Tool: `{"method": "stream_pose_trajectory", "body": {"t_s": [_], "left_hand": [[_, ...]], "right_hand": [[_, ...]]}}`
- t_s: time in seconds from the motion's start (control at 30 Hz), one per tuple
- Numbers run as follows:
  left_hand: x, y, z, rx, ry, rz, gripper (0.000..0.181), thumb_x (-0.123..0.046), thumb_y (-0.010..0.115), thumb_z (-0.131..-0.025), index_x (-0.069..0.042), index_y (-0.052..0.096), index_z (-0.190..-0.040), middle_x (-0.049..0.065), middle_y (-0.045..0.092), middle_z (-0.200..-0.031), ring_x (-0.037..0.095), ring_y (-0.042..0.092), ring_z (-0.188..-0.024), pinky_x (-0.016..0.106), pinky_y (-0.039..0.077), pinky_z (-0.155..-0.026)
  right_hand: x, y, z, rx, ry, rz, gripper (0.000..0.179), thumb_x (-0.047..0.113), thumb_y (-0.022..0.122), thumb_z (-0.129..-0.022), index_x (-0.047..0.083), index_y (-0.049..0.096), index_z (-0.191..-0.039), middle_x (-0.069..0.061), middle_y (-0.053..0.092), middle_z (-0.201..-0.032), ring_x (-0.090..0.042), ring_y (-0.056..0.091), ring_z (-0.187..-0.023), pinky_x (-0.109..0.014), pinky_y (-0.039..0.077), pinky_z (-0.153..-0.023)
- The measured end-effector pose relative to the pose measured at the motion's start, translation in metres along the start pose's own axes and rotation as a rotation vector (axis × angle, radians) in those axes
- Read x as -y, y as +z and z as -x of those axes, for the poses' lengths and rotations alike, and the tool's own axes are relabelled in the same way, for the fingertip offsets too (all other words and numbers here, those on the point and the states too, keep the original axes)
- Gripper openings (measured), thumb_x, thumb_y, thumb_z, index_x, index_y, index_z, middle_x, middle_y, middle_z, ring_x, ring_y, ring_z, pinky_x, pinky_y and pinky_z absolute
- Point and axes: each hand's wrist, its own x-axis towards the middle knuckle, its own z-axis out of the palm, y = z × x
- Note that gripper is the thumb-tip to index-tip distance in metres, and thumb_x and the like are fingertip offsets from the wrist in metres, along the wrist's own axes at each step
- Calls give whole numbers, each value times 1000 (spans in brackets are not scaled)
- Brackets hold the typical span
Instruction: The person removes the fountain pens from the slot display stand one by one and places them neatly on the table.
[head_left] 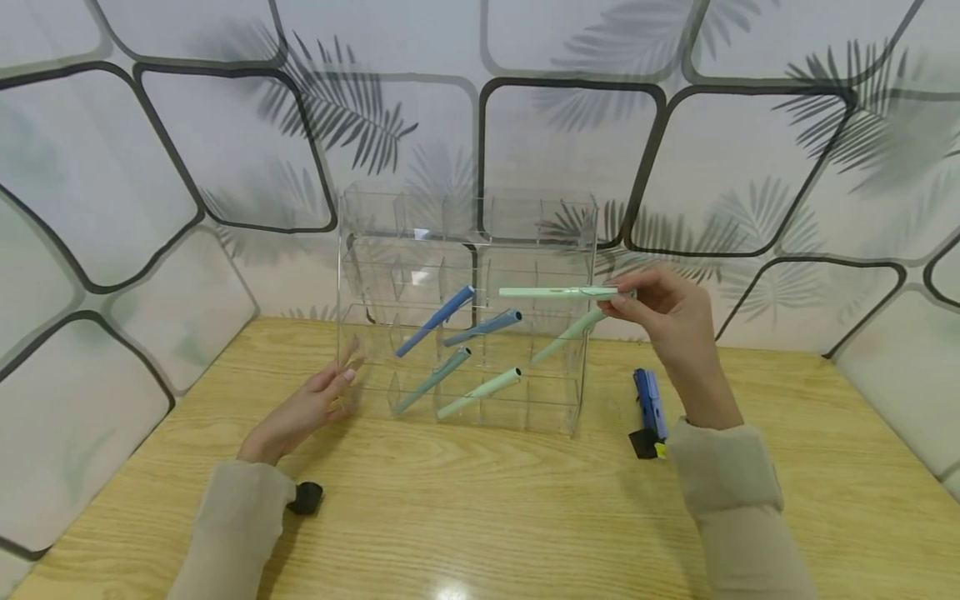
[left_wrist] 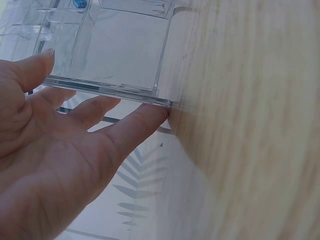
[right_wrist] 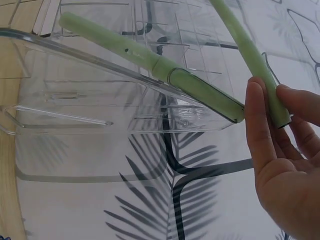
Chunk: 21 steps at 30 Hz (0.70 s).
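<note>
My right hand (head_left: 663,321) pinches a light green pen (head_left: 551,292) by its capped end, level above the right side of a clear acrylic tiered rack (head_left: 555,417). Just below it, another light green pen (head_left: 567,335) leans in the rack, also seen as a green pen (right_wrist: 150,62) in the right wrist view. A blue pen (head_left: 435,321), a steel-blue pen (head_left: 483,328), a teal pen (head_left: 433,380) and a pale green pen (head_left: 480,393) lie slanted in the rack. Fingers of my left hand (head_left: 303,408), fairly straight, touch the rack's left side, thumb toward the front.
To the right of the rack, a dark blue pen (head_left: 642,396) and a lavender-blue pen (head_left: 656,406) lie on the wooden table (head_left: 420,517). A black piece (head_left: 642,443) shows by the right cuff, another black object (head_left: 306,498) by the left. A patterned wall (head_left: 570,167) stands behind.
</note>
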Motion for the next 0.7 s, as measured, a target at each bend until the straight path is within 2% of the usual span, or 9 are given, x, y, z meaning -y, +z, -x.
{"method": "stream_pose_trajectory", "body": {"t_s": [0.47, 0.7], "left_hand": [[0, 1, 0, 7, 4, -9, 66, -39, 30, -113, -22, -10, -163, 19, -6, -168, 49, -2, -150, 70, 17, -113], [0, 0, -1, 24, 25, -6, 66, -38, 30, -113, -23, -11, -163, 21, -8, -167, 52, 0, -148, 69, 18, -113]], "right_hand": [[15, -24, 17, -80, -66, -11, 14, -21, 61, -91, -25, 59, -104, -13, 72, -97, -20, 73, -84, -32, 61, -78], [19, -37, 19, -110, -71, -27, 18, -21, 61, -91, -15, 63, -108, -12, 71, -94, -19, 70, -83, -32, 61, -77]]}}
